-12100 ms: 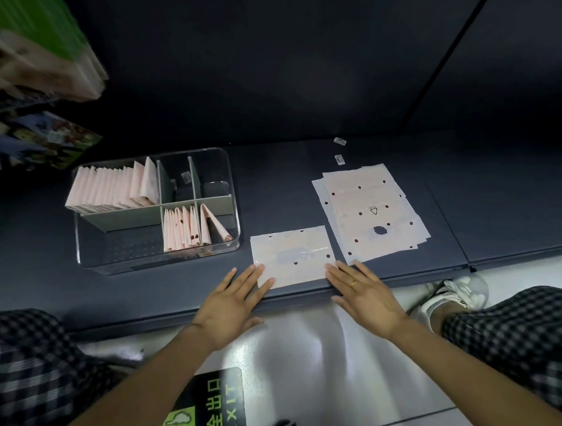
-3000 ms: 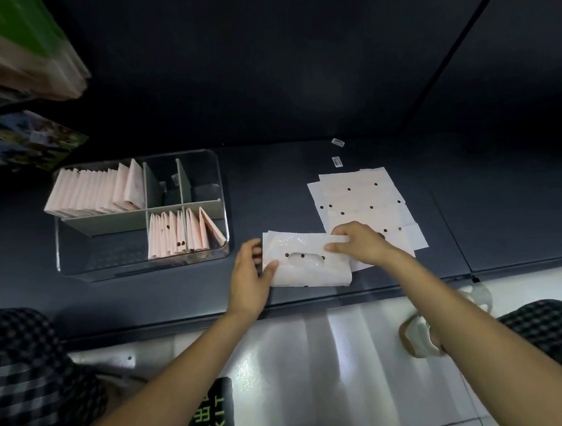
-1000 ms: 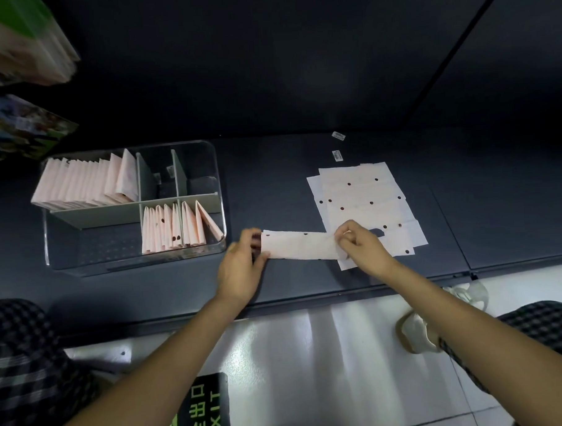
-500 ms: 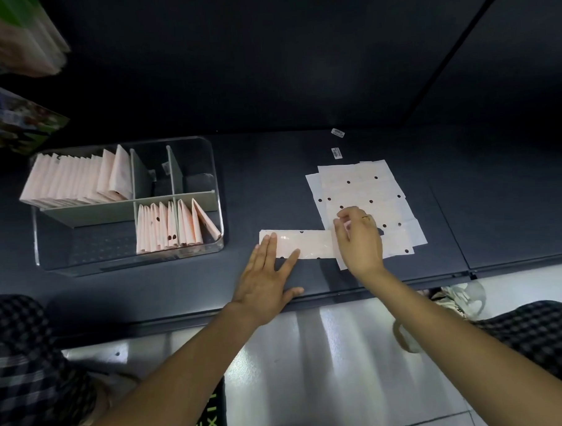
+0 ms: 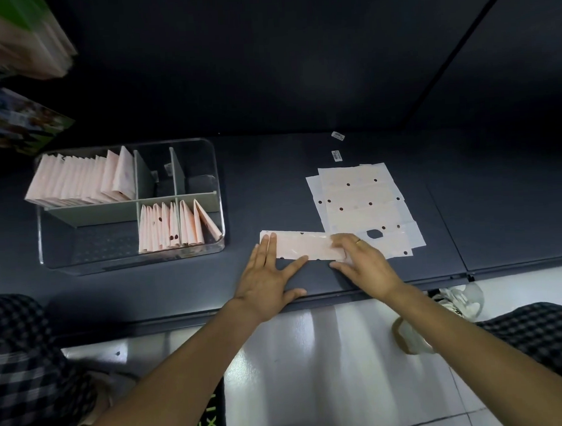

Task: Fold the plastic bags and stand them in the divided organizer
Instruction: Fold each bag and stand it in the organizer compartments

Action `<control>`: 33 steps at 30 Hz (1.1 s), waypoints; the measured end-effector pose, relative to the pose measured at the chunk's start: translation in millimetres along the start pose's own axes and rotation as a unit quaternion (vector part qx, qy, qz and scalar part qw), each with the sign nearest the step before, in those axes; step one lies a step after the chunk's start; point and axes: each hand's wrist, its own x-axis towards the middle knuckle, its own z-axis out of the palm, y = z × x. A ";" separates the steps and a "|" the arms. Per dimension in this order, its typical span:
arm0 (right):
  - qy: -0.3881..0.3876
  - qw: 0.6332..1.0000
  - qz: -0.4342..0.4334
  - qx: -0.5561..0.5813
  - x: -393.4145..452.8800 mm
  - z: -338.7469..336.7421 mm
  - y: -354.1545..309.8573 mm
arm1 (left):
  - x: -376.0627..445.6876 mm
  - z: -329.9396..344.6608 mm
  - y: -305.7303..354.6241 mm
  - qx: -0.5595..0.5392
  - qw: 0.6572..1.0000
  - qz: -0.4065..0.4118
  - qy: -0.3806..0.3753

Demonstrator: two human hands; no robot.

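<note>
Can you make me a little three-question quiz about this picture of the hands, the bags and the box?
1. True or false: both hands lie flat on the folded strip.
2. Which part of the clear box holds the longest row of folded bags? A) back left B) front left C) back right
3. Fill in: the flat pile of unfolded bags lies to the ____ of the strip.

Key
1. True: the left hand presses its left end, the right hand its right end, fingers straight.
2. A: the long row stands in the back left part.
3. Right, and a bit further back.
</note>
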 end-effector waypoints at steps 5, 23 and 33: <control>-0.027 0.984 -0.085 -0.156 8.1 -7.7 -5.5 | 1.7 -6.0 3.7 -0.015 1.000 -0.015 -0.013; -0.041 0.989 -0.113 0.081 -26.7 10.8 -72.4 | -21.9 -4.7 1.6 -0.186 0.969 -0.045 0.155; -0.019 0.938 0.208 0.276 12.4 15.9 -58.0 | -10.5 -5.5 5.7 -0.296 0.920 -0.207 0.152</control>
